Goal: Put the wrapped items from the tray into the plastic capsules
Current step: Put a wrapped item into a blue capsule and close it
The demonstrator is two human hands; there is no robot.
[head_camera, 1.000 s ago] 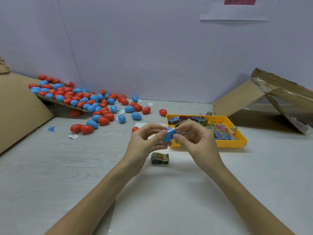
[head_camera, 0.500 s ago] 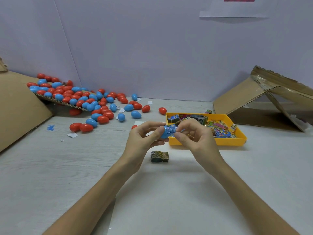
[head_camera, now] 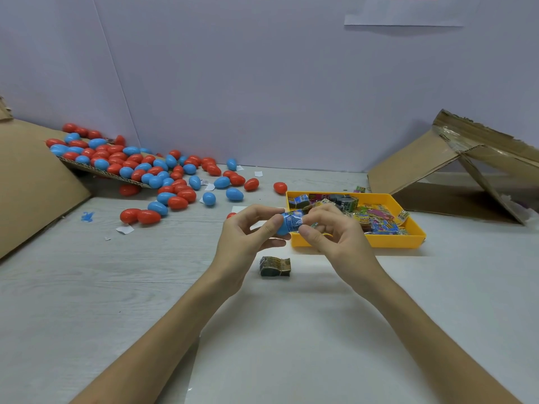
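Note:
My left hand [head_camera: 248,237] grips a blue plastic capsule half [head_camera: 284,227] between thumb and fingers, above the table in front of the yellow tray [head_camera: 388,242]. A blue wrapped item [head_camera: 294,219] sticks out of the capsule's open end, and my right hand [head_camera: 326,231] pinches that item with thumb and fingers. Whether my right hand also holds another capsule half is hidden. The tray holds several colourful wrapped items [head_camera: 376,220]. One dark wrapped item [head_camera: 275,267] lies on the table just below my hands.
A heap of red and blue capsules [head_camera: 140,170] spreads from a cardboard sheet [head_camera: 35,182] at the back left onto the table. A collapsed cardboard box [head_camera: 455,167] lies at the back right. A wall closes the back. Paper scraps [head_camera: 124,229] lie near the capsules.
My hands have stayed in place in front of the tray. The wrapped item has been turned and now juts out of the capsule half toward my right hand.

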